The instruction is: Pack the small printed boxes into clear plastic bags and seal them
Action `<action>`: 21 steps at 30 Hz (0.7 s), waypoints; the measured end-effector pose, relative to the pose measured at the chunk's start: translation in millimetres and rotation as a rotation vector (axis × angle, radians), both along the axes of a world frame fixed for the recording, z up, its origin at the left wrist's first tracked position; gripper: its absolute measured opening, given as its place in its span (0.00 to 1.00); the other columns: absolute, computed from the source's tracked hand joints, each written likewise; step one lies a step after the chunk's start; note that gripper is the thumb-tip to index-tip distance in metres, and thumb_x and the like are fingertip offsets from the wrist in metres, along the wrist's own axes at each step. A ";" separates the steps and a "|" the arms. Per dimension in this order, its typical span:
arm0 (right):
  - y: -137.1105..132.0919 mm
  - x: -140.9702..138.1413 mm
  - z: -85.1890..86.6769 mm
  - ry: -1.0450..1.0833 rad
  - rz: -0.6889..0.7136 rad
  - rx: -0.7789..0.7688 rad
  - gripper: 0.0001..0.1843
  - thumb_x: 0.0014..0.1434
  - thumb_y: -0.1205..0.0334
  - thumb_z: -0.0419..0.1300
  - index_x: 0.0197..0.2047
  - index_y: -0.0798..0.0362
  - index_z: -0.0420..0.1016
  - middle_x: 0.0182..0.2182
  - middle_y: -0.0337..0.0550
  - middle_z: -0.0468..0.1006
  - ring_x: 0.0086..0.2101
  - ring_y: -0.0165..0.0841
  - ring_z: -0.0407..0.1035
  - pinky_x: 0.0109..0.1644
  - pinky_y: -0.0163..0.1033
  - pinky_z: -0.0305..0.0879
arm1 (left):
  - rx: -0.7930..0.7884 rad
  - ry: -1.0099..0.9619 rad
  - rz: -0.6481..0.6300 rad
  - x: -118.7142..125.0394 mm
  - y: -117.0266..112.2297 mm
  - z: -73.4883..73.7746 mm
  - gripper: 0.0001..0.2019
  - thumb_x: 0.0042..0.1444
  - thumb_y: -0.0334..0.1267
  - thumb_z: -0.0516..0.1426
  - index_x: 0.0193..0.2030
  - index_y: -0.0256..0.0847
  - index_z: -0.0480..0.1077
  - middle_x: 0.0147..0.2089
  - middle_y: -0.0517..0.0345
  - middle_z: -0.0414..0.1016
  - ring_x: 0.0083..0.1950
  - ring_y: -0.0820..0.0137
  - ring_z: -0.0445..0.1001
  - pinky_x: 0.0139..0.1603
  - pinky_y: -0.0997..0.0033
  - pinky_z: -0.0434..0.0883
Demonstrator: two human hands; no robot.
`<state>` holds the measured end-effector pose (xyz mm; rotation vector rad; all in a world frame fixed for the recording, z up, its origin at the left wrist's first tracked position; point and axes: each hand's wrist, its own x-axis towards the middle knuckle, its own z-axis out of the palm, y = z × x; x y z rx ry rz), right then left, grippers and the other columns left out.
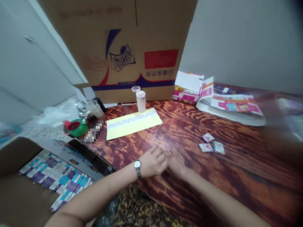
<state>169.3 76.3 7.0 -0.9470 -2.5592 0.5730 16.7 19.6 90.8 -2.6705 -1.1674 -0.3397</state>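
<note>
My left hand (155, 161), with a silver watch at the wrist, is closed, its fingers curled in against the other hand. Anything inside it is hidden. My right hand (176, 162) meets it over the near part of the table; it is blurred and its fingers are partly covered. Three small flat packets lie to the right: a purple-and-white packet (208, 137), a white packet (205, 147) and a teal packet (219, 147). Beyond my hands is a yellow sheet (133, 123) with a strip of printed labels along it.
A pink-white bottle (141, 102) stands behind the sheet, before a large cardboard carton (123, 34). Left are a green tape roll (75, 127) and an open box (14, 157) with rows of small packets (56, 176). Printed cartons (233, 104) lie back right; something blurred is at far right.
</note>
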 end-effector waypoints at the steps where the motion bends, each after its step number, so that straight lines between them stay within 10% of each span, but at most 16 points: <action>1: 23.7 -2.6 9.7 0.005 0.028 0.022 0.22 0.59 0.52 0.48 0.57 0.40 0.61 0.43 0.43 0.75 0.43 0.39 0.70 0.46 0.46 0.67 | 0.008 -0.005 0.098 -21.7 2.6 -3.8 0.12 0.59 0.34 0.47 0.46 0.38 0.67 0.43 0.50 0.72 0.48 0.66 0.68 0.54 0.59 0.62; 5: 124.3 -52.6 49.3 0.181 -0.064 0.072 0.30 0.59 0.55 0.49 0.63 0.51 0.49 0.52 0.50 0.67 0.49 0.39 0.64 0.51 0.44 0.62 | -0.076 -0.037 0.572 -91.8 9.0 -37.3 0.16 0.59 0.42 0.47 0.48 0.36 0.66 0.45 0.47 0.72 0.48 0.61 0.68 0.50 0.57 0.65; 11: 236.1 -160.7 59.3 0.290 -0.267 -0.006 0.51 0.47 0.49 0.61 0.65 0.58 0.38 0.57 0.61 0.59 0.55 0.47 0.57 0.55 0.51 0.56 | -0.180 -0.062 0.777 -128.7 24.2 -91.5 0.26 0.58 0.49 0.45 0.61 0.36 0.56 0.62 0.46 0.59 0.63 0.52 0.54 0.58 0.47 0.56; 21: 261.2 -242.7 28.8 0.459 -0.402 -0.080 0.46 0.42 0.47 0.63 0.60 0.51 0.47 0.50 0.50 0.67 0.48 0.43 0.64 0.49 0.46 0.61 | -0.148 -0.077 0.780 -145.3 31.4 -116.5 0.29 0.59 0.49 0.44 0.65 0.42 0.46 0.65 0.52 0.52 0.65 0.55 0.49 0.60 0.48 0.54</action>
